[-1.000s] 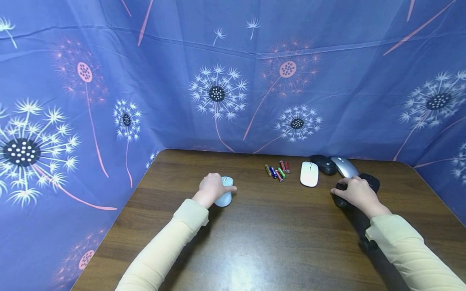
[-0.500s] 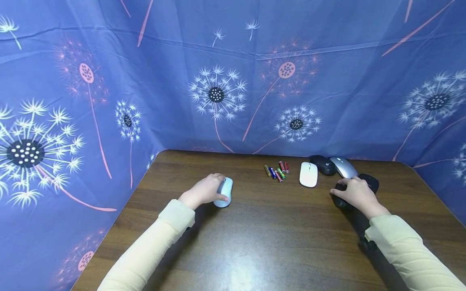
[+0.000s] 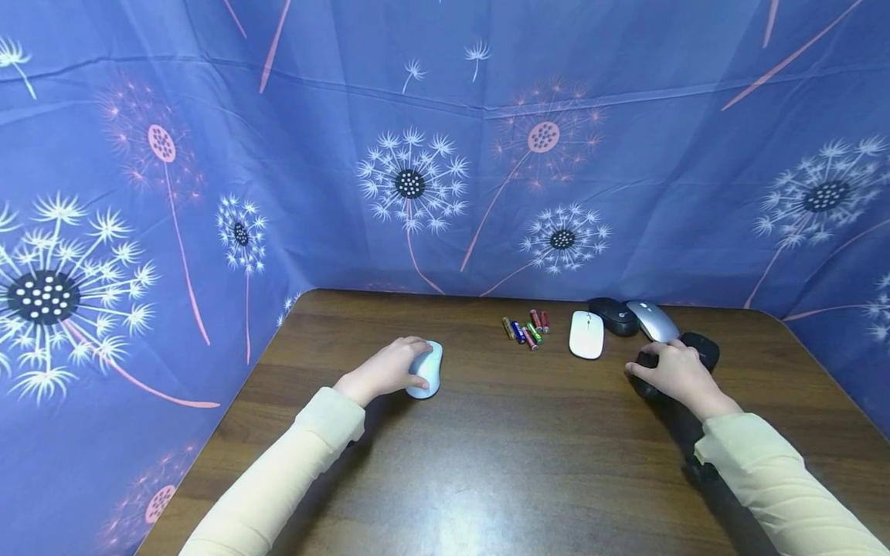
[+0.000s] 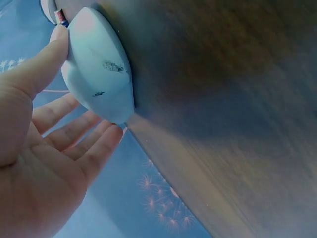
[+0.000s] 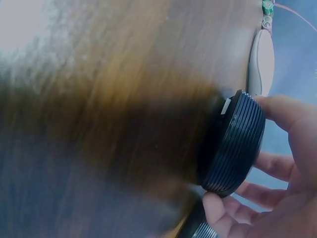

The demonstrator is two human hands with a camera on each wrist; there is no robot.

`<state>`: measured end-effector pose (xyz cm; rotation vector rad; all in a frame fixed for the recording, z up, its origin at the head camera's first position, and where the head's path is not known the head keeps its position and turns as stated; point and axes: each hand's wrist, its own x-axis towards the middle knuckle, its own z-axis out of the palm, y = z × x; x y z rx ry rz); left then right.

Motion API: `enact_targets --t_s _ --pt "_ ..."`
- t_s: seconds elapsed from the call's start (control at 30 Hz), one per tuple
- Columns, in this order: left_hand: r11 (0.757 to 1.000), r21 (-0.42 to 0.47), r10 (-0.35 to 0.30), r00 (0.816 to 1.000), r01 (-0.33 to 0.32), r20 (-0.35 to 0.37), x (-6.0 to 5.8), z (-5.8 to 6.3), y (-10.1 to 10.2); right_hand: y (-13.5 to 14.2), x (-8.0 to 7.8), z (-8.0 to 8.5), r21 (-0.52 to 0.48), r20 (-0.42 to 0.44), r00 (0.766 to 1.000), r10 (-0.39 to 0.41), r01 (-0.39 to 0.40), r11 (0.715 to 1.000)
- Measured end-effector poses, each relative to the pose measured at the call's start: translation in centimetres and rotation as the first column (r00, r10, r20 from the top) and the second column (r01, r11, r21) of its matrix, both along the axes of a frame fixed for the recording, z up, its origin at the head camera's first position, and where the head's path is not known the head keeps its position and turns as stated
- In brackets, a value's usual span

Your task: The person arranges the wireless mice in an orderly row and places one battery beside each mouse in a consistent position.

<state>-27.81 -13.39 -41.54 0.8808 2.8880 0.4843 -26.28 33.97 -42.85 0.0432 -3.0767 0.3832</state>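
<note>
A pale blue computer mouse (image 3: 431,369) sits on the wooden table, left of centre. My left hand (image 3: 386,371) holds it from the left, thumb on its near side and fingers at its far side. In the left wrist view, dark scuffs mark the pale blue shell, and the thumb and fingertips touch its edges. Over at the right, my right hand (image 3: 677,373) grips a black computer mouse with a ribbed side (image 5: 235,146), mostly hidden under the hand in the head view. The right wrist view has thumb and fingers at opposite ends of the ribbed shell.
Several small batteries (image 3: 531,338) lie at the back. Right of them are a white mouse (image 3: 586,335), a black mouse (image 3: 615,317) and a silver-grey mouse (image 3: 652,320). Another black mouse (image 3: 702,350) lies just beyond my right hand. A blue dandelion-print cloth (image 3: 417,93) hangs behind the wooden table (image 3: 501,432).
My left hand has shifted left and its thumb has come in from beyond the pale blue mouse to its near side. The right hand stays on the ribbed black mouse.
</note>
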Motion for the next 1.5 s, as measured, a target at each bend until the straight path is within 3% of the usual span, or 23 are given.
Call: enact_targets --t_s 0.7,1.03,1.5 --pt "1.0 0.01 -0.003 1.0 0.003 -0.001 0.0 0.3 0.3 -0.7 0.3 0.2 0.019 -0.031 0.999 -0.026 0.026 0.999" --pt "0.999 0.035 -0.012 1.0 0.013 -0.012 -0.1 0.1 0.4 -1.1 0.5 0.4 0.043 0.001 0.997 -0.074 0.074 0.996" --pt "0.999 0.035 0.036 0.999 -0.035 -0.017 0.1 0.2 0.6 -1.4 0.7 1.0 0.059 0.064 0.991 -0.114 0.111 0.992"
